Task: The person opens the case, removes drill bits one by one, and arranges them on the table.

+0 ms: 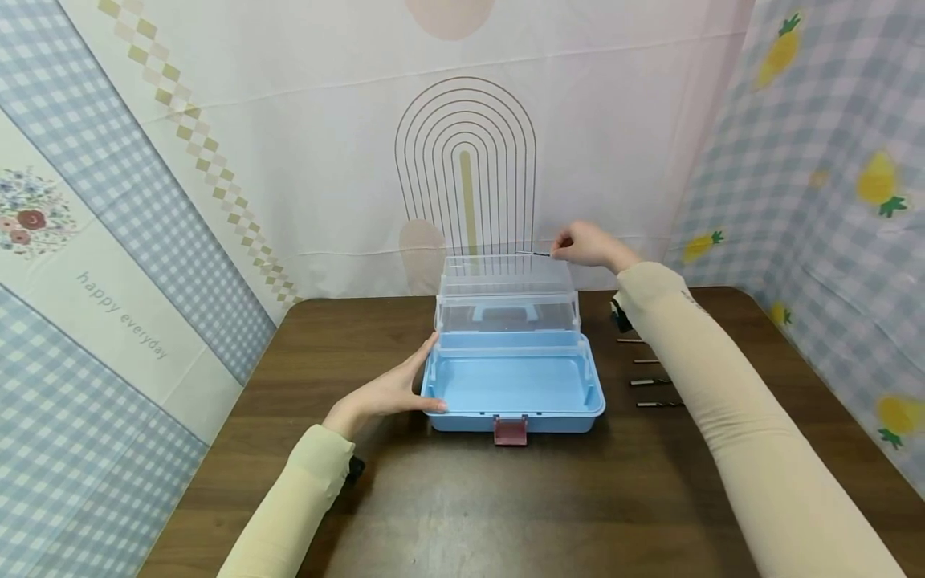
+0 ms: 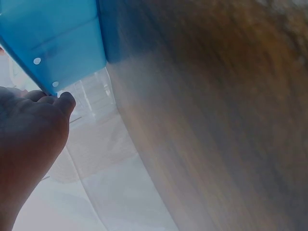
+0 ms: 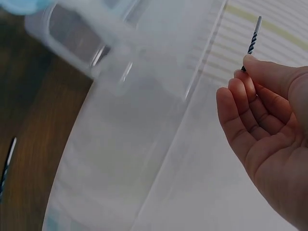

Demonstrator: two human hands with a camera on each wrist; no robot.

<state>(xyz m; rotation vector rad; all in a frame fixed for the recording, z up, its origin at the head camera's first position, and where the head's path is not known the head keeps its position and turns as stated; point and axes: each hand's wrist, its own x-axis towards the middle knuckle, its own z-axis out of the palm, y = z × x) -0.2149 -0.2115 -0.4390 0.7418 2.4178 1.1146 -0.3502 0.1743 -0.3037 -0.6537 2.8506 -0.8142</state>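
A light blue toolbox (image 1: 513,381) sits on the table with its clear lid (image 1: 506,277) raised at the back. Its pink latch (image 1: 510,432) hangs at the front. My left hand (image 1: 386,393) rests against the box's left side, thumb across the front-left rim and fingers stretched along the edge; blue wall (image 2: 57,43) shows beside it in the left wrist view. Above the lid's upper right edge, my right hand (image 1: 588,245) pinches a thin, dark spiral drill bit (image 3: 252,41) between thumb and fingertips. The bit's free end points left in the head view.
Several more drill bits (image 1: 656,382) lie in a column on the wooden table (image 1: 347,337) right of the box, partly hidden by my right sleeve. A patterned cloth (image 1: 347,160) hangs behind the table, with checked cloth (image 1: 795,185) at the right.
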